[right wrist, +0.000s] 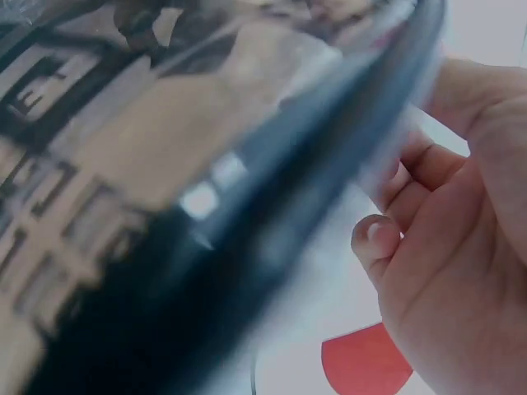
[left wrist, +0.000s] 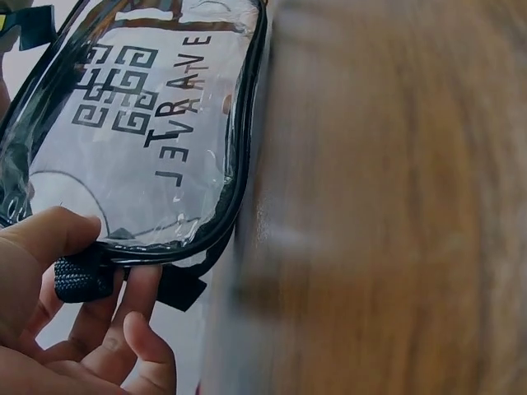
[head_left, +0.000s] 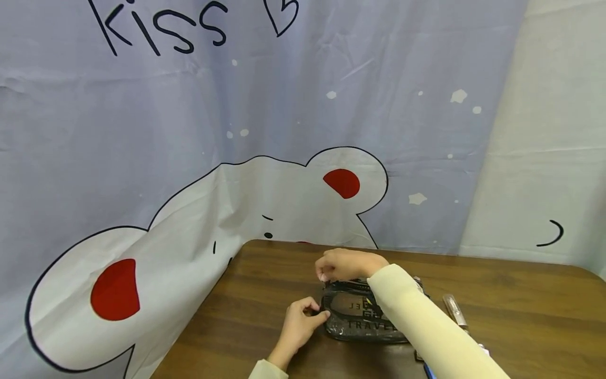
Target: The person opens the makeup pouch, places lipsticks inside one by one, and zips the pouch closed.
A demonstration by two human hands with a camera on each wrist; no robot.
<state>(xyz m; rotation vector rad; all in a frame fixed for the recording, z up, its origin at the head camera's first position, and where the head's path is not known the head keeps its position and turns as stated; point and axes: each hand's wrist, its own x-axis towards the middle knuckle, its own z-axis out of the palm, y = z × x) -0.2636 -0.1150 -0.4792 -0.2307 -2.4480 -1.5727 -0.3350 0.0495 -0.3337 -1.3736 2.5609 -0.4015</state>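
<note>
A clear toiletry bag with black piping and "TRAVEL" lettering lies on the wooden table. My left hand pinches its left end; in the left wrist view the thumb of the left hand rests on the bag's edge, with fingers beneath, by a black fabric tab. My right hand reaches across the bag to its far left corner, fingers curled at the edge. The black rim of the bag covers the fingertips of the right hand in the right wrist view, so the exact part pinched is hidden.
To the right of the bag lies a slim, shiny tube-like item. A blue item and other small things are partly covered by the right sleeve. A printed cloth hangs behind the table.
</note>
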